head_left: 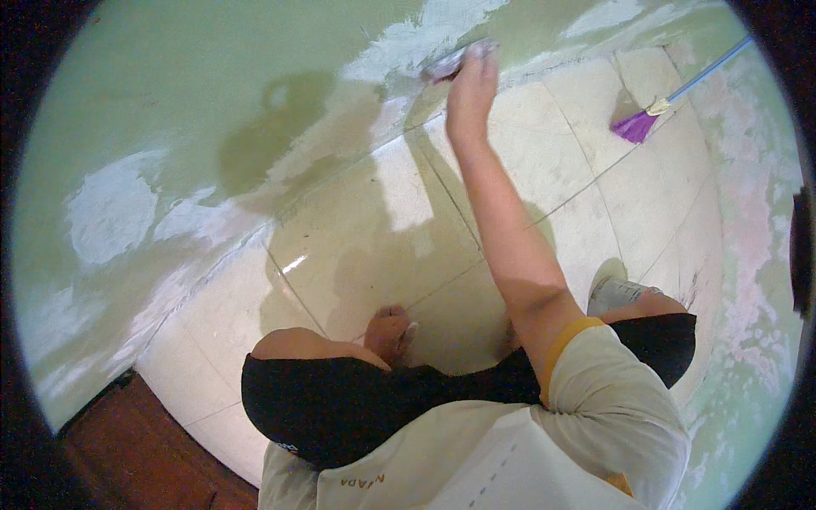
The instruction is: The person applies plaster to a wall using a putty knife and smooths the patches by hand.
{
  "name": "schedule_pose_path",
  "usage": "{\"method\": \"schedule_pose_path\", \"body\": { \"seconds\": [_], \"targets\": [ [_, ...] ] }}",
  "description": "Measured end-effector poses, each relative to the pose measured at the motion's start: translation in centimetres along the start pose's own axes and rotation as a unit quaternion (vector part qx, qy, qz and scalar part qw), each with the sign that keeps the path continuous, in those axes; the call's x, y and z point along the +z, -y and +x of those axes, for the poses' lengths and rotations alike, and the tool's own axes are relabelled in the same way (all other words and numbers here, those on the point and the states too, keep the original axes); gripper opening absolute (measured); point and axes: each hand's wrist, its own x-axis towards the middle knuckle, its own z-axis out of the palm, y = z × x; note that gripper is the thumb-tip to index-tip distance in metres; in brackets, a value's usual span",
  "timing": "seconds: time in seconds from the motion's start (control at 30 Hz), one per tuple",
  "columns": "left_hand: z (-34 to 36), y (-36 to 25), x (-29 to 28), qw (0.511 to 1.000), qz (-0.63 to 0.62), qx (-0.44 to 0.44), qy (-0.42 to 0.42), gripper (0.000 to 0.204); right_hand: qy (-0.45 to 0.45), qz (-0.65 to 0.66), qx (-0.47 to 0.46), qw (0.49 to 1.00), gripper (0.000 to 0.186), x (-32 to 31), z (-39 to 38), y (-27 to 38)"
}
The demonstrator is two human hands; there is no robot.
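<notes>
My right hand (473,89) reaches out to the green wall (195,102), its fingers closed over a flat, white-dusted pad (444,68). Motion blurs the pad, and I cannot make out its exact kind. It lies against a rough white patch (408,42) low on the wall, just above the floor line. White powder coats the fingertips. My left hand is out of sight.
A broom (637,126) with purple bristles and a blue handle rests on the pale tiled floor (544,136) to the right. Beside my right knee stands a greyish container (614,293), partly hidden. Brown wooden furniture (144,442) fills the lower left.
</notes>
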Motion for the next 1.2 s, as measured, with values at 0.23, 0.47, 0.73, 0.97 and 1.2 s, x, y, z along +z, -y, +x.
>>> {"method": "schedule_pose_path", "body": {
  "seconds": [0.23, 0.47, 0.73, 0.97, 1.2],
  "targets": [
    [-0.5, 1.4, 1.8, 0.999, 0.027, -0.045, 0.015, 0.036, 0.094, -0.083, -0.145, 0.981, 0.032, 3.4, -5.9, 3.5],
    [0.3, -2.4, -0.9, 0.997, -0.009, -0.064, -0.04, 0.039, -0.038, -0.156, -0.018, 0.987, 0.033, 0.5, 2.7, 5.4],
    [-0.2, 0.3, 0.7, 0.99, 0.086, -0.088, 0.073, 0.033, 0.079, -0.105, -0.138, 0.982, 0.028, 1.8, -0.8, 9.8],
    [-1.6, 6.5, 6.9, 0.996, 0.064, -0.06, -0.018, 0.023, -0.135, -0.15, 0.12, 0.972, 0.04, -9.6, 16.2, -5.7],
    [3.8, 9.1, -14.8, 0.974, -0.063, -0.171, -0.137, 0.028, -0.047, -0.463, -0.046, 0.884, 0.04, -22.8, 33.0, -3.0]
  ]
}}
